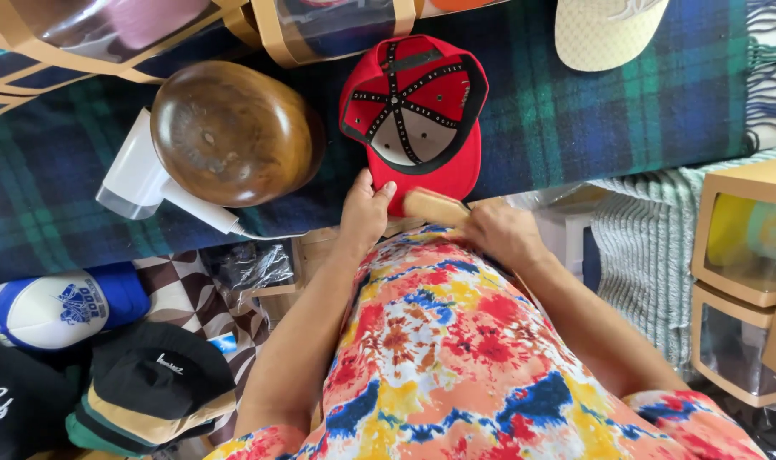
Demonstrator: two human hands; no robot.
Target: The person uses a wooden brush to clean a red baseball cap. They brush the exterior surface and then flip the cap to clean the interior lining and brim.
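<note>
My left hand (364, 213) rests with its fingers pressed on the brim of the red flat-brimmed cap (415, 111), which lies upside down on the dark blue and green plaid blanket (575, 119), its grey lining and black seam tapes facing up. The crown points away from me and the brim points back toward my body, so the cap's long axis runs straight out from my belly, and the brim edge is the part that sits right under my fingertips. My right hand (500, 232) is curled around the near end of a pale wooden brush (435, 205), gripping it; the brush lies crosswise, along the brim's near edge and touching or just beside it, its free end reaching toward my left thumb. Both hands are about equally close to the brim, the left on it, the right just off its corner. To the left of the cap stands a round polished brown wooden hat block (230, 132), with a white handheld appliance (145, 181) tucked against it. A cream cap (605, 30) lies well apart at the far right, and several more caps are heaped down at my left.
</note>
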